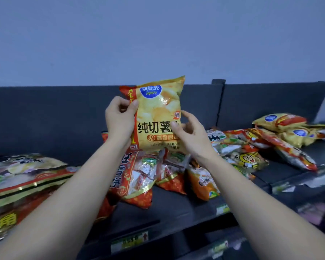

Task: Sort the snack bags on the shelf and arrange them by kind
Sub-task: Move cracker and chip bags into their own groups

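Thumbs clamp the two side edges of a glossy yellow potato-chip bag (158,113). The left hand (120,119) sets its thumb (134,105) on the front by the upper left edge, with its fingers curled behind. The right hand (191,134) pinches the lower right edge between its thumb and bent fingers. Both grips are narrow and closed on the film.

The bag stands upright between the hands, puffed like a pillow, with its crimped top seam above the fingertips. It carries a blue oval logo, printed chips, dark Chinese lettering and a red band down its left side. It is held clear above the shelf (176,207), which is dark grey and flat.

Just under the wrists lies a loose heap of crinkly packets. Among them are a red-and-clear rice-cracker bag (137,175), an orange bag (203,182) and a cartoon-face bag (249,158). Well right of the right hand, matching yellow chip bags (281,121) lie stacked flat. Left of the left forearm rest large flat bags (23,171) with red and gold trim. Price labels (131,241) line the shelf's front edge.
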### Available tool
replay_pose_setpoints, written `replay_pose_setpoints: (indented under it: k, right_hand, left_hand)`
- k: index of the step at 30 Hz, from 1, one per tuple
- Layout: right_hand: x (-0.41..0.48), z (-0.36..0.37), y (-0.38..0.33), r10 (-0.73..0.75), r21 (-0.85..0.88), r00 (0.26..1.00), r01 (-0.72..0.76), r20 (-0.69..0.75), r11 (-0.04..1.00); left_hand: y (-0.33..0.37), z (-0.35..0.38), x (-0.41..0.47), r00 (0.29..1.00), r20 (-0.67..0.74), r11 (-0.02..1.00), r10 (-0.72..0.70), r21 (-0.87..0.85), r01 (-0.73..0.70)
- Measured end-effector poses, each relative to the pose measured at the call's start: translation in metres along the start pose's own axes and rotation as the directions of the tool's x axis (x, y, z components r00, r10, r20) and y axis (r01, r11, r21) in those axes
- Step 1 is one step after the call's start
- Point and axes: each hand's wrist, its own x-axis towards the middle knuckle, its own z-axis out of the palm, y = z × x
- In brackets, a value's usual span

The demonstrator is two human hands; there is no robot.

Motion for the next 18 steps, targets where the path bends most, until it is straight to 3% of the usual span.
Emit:
replay_pose_setpoints:
  k: [4, 7, 12, 14, 18]
  right_hand:
    - [-0.003, -0.054, 0.016, -0.006, -0.034, 0.984, -0.001, -0.177, 0.999]
    - [-0.004, -0.105, 0.029, 0.031, -0.029, 0.961, -0.041, -0.275, 0.999]
    - [-0.008, -0.194, 0.055, 0.110, -0.037, 0.929, -0.132, -0.352, 0.991]
    - [-0.011, -0.226, 0.066, 0.137, -0.053, 0.924, -0.166, -0.358, 0.985]
    - [-0.017, -0.281, 0.085, 0.215, -0.006, 0.921, -0.229, -0.324, 0.973]
  left_hand:
    - [0.006, 0.056, -0.025, 0.993, 0.113, 1.000, -0.026, -0.014, 0.028]
    - [0.011, 0.104, -0.051, 0.950, 0.303, 0.995, -0.071, -0.051, 0.090]
    - [0.013, 0.185, -0.097, 0.737, 0.674, 0.993, -0.053, -0.040, 0.107]
    - [0.009, 0.214, -0.110, 0.713, 0.698, 0.997, -0.070, 0.017, 0.081]
    - [0.002, 0.271, -0.134, 0.768, 0.628, 0.990, -0.128, 0.035, 0.137]
